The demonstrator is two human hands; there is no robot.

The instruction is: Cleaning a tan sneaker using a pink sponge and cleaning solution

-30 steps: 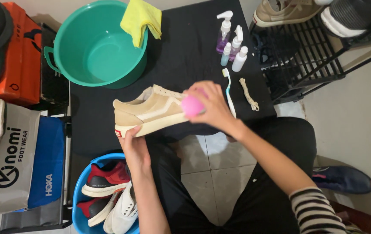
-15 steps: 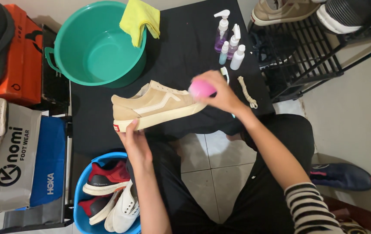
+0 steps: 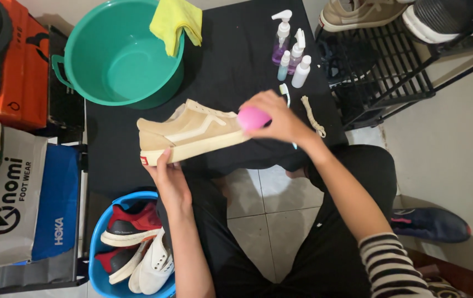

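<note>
Black cloth covers the low table (image 3: 236, 72) ahead of my knees, teal basin (image 3: 118, 58) at its far-left corner, spray bottles (image 3: 291, 52) at the far-right. My left hand (image 3: 170, 179) pinches the beige sneaker (image 3: 189, 132) under its heel, holding it just off the near edge, side facing up so the toe is exposed. My right hand (image 3: 280, 118) is closed round a pink sponge (image 3: 252, 117), pressed on that toe. A toothbrush (image 3: 285, 94) lies just beyond my knuckles.

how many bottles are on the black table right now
4 bottles, clustered at the table's far right edge: a purple pump bottle, a white spray bottle, a small blue bottle and a white bottle.
</note>
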